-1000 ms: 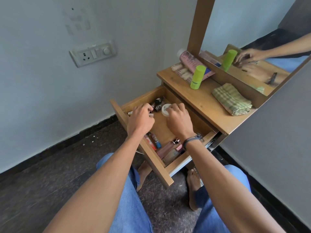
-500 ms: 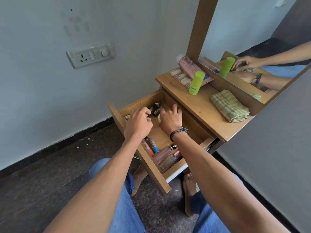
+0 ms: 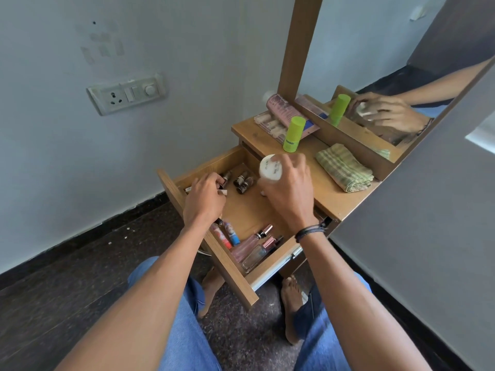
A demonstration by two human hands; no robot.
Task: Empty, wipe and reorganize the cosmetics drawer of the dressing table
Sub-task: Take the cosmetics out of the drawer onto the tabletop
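Note:
The wooden drawer (image 3: 230, 266) of the dressing table stands pulled out over my knees. My right hand (image 3: 290, 188) holds a round white jar (image 3: 270, 169) lifted above the drawer's far end. My left hand (image 3: 205, 198) is down in the drawer's left side, fingers closed on a small item whose pale tip shows by the thumb. Small dark bottles (image 3: 242, 182) lie at the far end. Two clear perfume bottles (image 3: 254, 246) and red and blue tubes (image 3: 227, 235) lie at the near end.
On the tabletop (image 3: 329, 188) stand a green bottle (image 3: 293, 133), a folded checked cloth (image 3: 344, 167) and a pink tube (image 3: 284, 111) on a clear palette. A mirror (image 3: 396, 84) rises behind. A wall socket (image 3: 126, 93) sits left. My bare feet are under the drawer.
My right hand has risen out of the drawer with the white jar, toward the tabletop. My left hand has stayed in the drawer's left side.

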